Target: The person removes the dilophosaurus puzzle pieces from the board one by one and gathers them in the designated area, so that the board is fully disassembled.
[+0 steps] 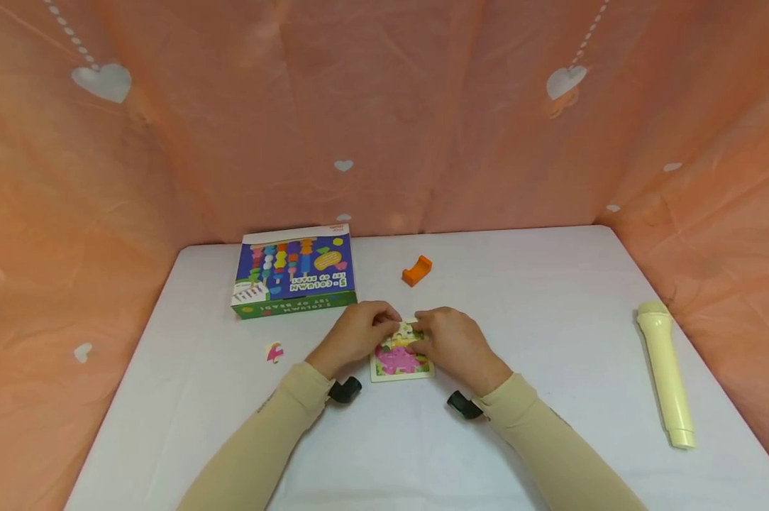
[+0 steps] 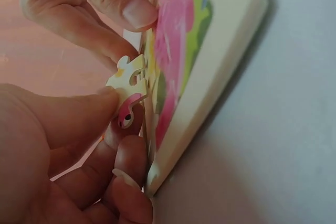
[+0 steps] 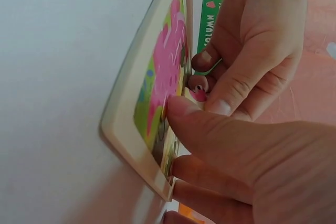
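A small jigsaw puzzle board [image 1: 401, 377] with a pink picture and a pale frame lies flat in the middle of the table. My left hand [image 1: 352, 335] pinches a pale yellow puzzle piece [image 2: 127, 86] between thumb and fingers, over the board's far part. On the piece are a pink patch and a black eye. The right hand [image 1: 456, 348] rests on the board's right side, its thumb [image 3: 184, 107] pressing the pink picture and its other fingers along the frame. One right fingertip comes close to the piece's upper tab in the left wrist view.
A blue and green bead-set box [image 1: 295, 270] stands at the back left. Behind the hands lies an orange curved block [image 1: 417, 271]. A pink umbrella-shaped piece [image 1: 274, 352] lies left of the board. A pale yellow microphone-shaped stick [image 1: 667, 376] lies at the right edge.
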`<state>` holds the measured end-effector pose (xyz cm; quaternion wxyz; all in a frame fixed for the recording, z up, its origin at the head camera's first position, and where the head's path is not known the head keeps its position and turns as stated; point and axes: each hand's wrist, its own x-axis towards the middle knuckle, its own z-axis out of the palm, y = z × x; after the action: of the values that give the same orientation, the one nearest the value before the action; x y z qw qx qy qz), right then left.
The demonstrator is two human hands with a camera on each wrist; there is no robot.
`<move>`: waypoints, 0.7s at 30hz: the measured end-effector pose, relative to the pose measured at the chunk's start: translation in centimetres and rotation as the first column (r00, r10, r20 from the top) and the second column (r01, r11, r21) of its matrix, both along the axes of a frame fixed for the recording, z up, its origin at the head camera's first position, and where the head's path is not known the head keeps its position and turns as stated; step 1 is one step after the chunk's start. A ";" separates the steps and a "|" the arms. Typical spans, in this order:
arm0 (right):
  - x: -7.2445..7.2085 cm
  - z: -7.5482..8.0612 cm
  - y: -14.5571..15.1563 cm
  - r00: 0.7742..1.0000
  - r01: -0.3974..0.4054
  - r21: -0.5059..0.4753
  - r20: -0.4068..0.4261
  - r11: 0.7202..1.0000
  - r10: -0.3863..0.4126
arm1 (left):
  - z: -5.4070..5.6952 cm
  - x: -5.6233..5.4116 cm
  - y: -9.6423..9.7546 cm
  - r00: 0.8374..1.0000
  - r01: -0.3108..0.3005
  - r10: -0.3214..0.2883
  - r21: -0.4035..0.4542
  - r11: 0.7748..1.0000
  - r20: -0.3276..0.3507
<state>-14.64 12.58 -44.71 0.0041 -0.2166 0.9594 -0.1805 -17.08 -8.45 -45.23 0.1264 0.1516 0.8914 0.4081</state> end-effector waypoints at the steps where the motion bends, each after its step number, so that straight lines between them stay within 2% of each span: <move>1: 0.0 0.0 -0.1 1.000 0.002 0.001 0.004 1.000 -0.002 | 0.1 0.0 -0.1 1.000 -0.008 0.007 0.003 1.000 0.002; 4: 0.0 0.1 -0.4 1.000 0.008 0.004 0.018 1.000 -0.008 | 0.3 0.3 -0.6 0.999 -0.037 0.036 0.017 0.999 0.024; 9: 0.0 0.4 -0.7 0.999 0.020 -0.007 0.045 1.000 -0.020 | 1.0 1.5 -2.8 0.996 -0.080 0.080 0.025 0.996 0.034; 15: 0.2 0.5 -0.6 0.991 0.086 -0.030 0.102 0.996 -0.082 | 1.7 2.7 -7.3 0.992 -0.118 0.117 -0.021 0.993 -0.050; 21: 0.3 0.5 -0.3 0.986 0.101 -0.032 0.140 0.994 -0.095 | 1.6 3.6 -11.9 0.978 -0.201 0.196 -0.078 0.976 -0.064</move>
<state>-14.35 12.33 -44.24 0.0573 -0.1562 0.9626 -0.2139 -13.52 -20.37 -43.60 0.0664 0.0676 0.9216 0.3764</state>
